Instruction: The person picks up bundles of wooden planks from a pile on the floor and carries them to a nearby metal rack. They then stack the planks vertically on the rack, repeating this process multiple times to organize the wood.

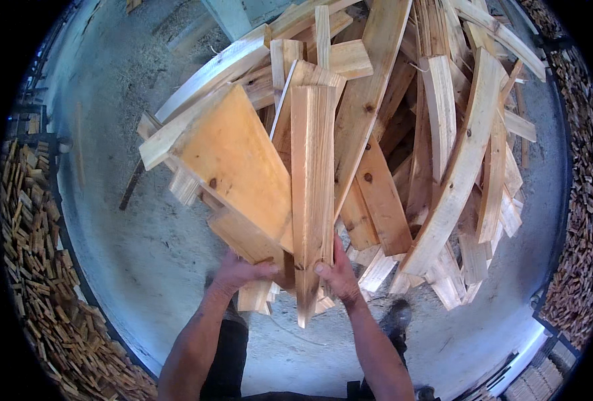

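The long block (313,194) stands out at the near side of a loose pile of timber (383,190), its length running away from the person and its near end reaching past both hands; it is pale, orange-tinted wood with straight grain lines, cut square at the far end and narrowing to a slanted tip at the near one. The right hand (340,275) is clamped on its right side, thumb on the upper face and fingertips along the edge. The left hand (236,273) lays its thumb across the near end of a short board (243,234); its fingers are hidden, so I cannot tell how firmly it grips. Just left of the block lies a wide orange board (236,154) with a small dark knot, its near right corner close against the block. Farther right, a curved board (465,160) and other lengths slant out of the heap with ragged, protruding ends. Pale floor (123,247) opens broadly between the heap and the stacked wood (46,281) at left, with a narrower strip toward the wood pieces (580,200) at right.
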Action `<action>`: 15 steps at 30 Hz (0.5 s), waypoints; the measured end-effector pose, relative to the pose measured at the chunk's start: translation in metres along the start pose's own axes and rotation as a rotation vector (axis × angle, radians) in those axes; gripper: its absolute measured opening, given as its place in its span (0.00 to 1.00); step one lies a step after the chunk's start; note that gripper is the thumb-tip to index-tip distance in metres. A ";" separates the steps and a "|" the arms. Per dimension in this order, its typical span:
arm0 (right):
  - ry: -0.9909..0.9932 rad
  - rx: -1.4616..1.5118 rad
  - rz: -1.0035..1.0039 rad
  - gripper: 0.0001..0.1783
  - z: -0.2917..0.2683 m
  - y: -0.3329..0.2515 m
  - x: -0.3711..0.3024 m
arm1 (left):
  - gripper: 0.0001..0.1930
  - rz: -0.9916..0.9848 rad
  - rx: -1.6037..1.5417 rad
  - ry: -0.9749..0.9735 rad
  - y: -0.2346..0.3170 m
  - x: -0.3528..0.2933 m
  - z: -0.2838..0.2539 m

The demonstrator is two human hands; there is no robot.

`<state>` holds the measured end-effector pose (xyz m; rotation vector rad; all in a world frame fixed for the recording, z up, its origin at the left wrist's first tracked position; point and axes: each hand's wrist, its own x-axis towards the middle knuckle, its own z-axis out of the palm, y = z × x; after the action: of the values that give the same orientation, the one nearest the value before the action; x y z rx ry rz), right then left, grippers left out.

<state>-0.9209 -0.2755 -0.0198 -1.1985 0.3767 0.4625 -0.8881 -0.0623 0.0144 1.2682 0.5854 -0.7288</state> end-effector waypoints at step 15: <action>-0.134 -0.133 0.102 0.57 -0.023 -0.020 -0.024 | 0.37 -0.015 -0.163 -0.100 -0.012 -0.023 0.014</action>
<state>-0.9311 -0.3059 0.0007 -1.2735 0.2959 0.6611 -0.9124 -0.0739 0.0265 1.0717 0.5615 -0.7371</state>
